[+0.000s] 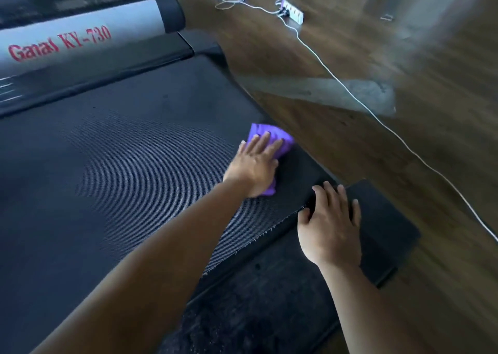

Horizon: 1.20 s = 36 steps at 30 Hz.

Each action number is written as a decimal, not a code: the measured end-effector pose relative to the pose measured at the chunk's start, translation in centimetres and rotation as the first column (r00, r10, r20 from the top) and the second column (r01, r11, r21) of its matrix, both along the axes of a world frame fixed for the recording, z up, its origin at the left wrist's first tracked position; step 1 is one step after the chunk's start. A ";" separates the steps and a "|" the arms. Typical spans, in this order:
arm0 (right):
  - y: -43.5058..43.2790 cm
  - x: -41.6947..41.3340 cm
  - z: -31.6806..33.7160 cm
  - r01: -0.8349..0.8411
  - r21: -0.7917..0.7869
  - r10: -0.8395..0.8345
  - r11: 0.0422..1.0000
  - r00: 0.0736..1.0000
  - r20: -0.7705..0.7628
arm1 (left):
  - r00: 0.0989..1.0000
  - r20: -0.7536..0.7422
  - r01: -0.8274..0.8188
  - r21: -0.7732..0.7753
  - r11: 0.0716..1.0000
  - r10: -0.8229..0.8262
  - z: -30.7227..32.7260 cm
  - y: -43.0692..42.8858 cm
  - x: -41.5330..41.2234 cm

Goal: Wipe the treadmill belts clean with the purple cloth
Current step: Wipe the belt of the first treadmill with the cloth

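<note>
We press the cloth (272, 135) flat-fingered with our left hand (253, 165) mid-frame, right hand (331, 227) spread on the rail (382, 219); most of the belt (121, 151) seemingly remains

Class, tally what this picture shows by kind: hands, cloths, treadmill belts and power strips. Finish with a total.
Hands: 2 (left hand, right hand)
Purple cloth: 1
Treadmill belt: 1
Power strip: 1
Total: 5
</note>
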State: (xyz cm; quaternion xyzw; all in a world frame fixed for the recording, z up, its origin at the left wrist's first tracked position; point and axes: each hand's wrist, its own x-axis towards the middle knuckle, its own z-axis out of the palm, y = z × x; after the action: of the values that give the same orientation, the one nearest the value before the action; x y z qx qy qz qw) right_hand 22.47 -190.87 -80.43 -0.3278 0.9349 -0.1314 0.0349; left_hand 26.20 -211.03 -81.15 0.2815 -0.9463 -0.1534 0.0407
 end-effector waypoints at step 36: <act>-1.9 5.0 14.4 -0.489 -0.013 0.489 0.872 0.872 0.020 | 0.862 0.005 -0.504 0.106 0.857 0.506 8.9 7.7 20.8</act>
State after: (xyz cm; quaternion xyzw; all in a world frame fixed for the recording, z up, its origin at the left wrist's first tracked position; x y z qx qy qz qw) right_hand 27.50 -192.79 -66.02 -0.5519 0.8208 -0.1258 0.0763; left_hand 46.97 -203.35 -72.20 0.5195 -0.8297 -0.1895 0.0758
